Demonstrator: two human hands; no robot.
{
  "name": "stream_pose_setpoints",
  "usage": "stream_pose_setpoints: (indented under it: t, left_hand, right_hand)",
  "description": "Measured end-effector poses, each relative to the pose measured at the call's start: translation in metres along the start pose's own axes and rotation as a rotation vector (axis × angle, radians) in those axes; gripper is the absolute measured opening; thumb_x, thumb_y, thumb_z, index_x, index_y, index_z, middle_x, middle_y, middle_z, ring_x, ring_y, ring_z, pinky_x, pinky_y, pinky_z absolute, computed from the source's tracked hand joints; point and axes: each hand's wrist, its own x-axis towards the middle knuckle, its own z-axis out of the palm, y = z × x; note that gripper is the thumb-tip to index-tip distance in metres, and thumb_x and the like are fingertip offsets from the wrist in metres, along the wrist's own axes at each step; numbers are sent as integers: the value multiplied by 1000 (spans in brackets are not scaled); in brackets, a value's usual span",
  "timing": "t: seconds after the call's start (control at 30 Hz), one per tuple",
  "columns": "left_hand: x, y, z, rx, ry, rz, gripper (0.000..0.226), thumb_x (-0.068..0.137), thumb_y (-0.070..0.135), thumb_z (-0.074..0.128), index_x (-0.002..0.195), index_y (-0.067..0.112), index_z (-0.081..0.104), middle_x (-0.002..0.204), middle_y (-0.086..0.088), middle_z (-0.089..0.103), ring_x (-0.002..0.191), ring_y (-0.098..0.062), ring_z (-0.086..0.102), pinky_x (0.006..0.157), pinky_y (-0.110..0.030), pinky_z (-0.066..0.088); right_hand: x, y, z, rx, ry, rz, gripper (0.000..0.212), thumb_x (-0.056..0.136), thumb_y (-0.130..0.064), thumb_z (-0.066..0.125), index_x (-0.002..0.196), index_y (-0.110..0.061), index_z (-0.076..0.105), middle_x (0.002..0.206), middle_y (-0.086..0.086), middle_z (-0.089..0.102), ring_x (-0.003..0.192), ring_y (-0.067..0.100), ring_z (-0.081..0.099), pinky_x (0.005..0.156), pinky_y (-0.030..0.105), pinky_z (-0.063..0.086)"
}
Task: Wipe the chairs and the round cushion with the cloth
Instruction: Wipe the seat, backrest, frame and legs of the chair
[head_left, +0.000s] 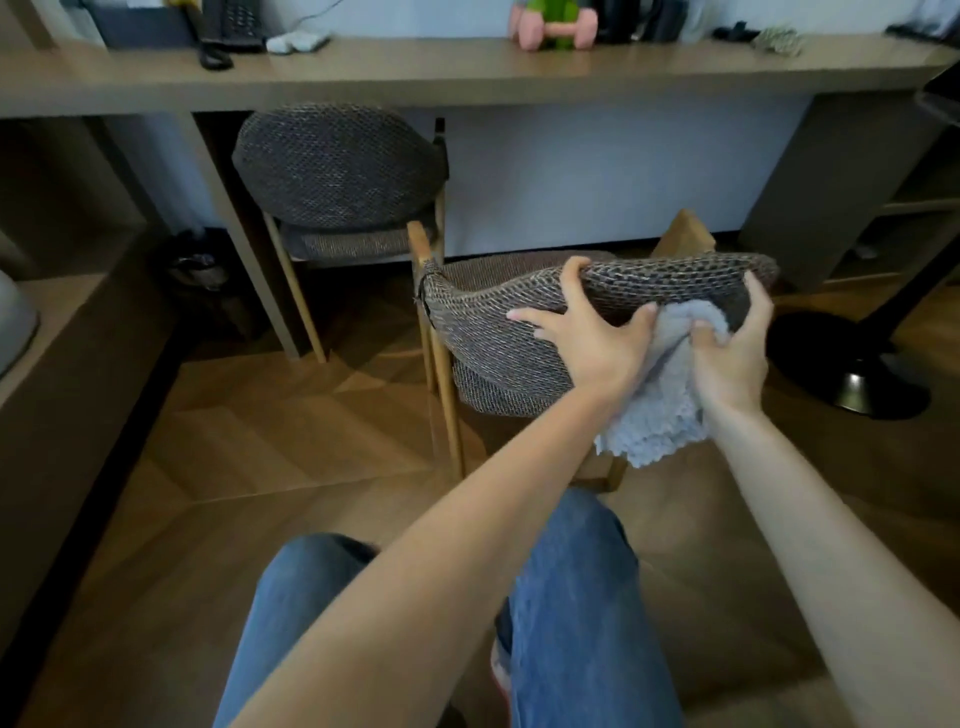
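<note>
A chair with a brown woven backrest (488, 338) and light wooden legs stands right in front of me. My left hand (582, 332) grips the top edge of that backrest, fingers curled over it. My right hand (732, 353) holds a fluffy light-blue cloth (660, 405) bunched against the back of the backrest, and the cloth hangs down below the hand. A second chair (337, 166) with the same woven fabric is tucked under the desk at the back left. No round cushion can be made out as a separate thing.
A long wooden desk (467, 78) runs across the back, carrying a telephone (228, 26) and pink dumbbells (553, 28). A black lamp base (852, 364) stands on the floor at the right. A low shelf unit (78, 338) lines the left. My jeans-clad legs (571, 597) are below.
</note>
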Motion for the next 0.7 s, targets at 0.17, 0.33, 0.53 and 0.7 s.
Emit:
stream_pose_setpoints:
  t: [0.17, 0.33, 0.53, 0.7]
  left_hand:
    - [-13, 1, 22, 45, -402, 52, 74, 87, 33, 65, 146, 46, 23, 155, -28, -8, 129, -33, 44, 97, -22, 35]
    - [-27, -11, -16, 68, -633, 163, 56, 96, 31, 55, 147, 26, 33, 147, 1, 41, 131, -10, 41, 106, -22, 33]
    - [-25, -38, -111, 185, -486, 145, 41, 83, 38, 71, 118, 25, 55, 104, 18, 59, 90, 6, 57, 70, -5, 44]
    - [-1, -60, -175, 171, -389, 114, 20, 82, 31, 73, 99, 25, 63, 90, 14, 65, 72, 12, 61, 59, -6, 45]
  right_hand:
    - [-10, 8, -31, 44, 33, 66, 39, 90, -19, 59, 122, -27, 37, 109, 2, 61, 95, 18, 57, 75, 25, 40]
    - [-43, -4, -36, -23, -28, -17, 26, 83, -27, 66, 100, -24, 46, 84, -13, 59, 86, 13, 59, 65, 22, 42]
    - [-90, -23, -1, 95, -236, -51, 19, 83, -31, 71, 88, -36, 54, 91, -5, 68, 87, 14, 66, 79, 42, 54]
    - [-99, -24, 51, 139, -330, -48, 18, 86, -31, 69, 90, -38, 54, 93, -6, 68, 83, 7, 66, 73, 36, 55]
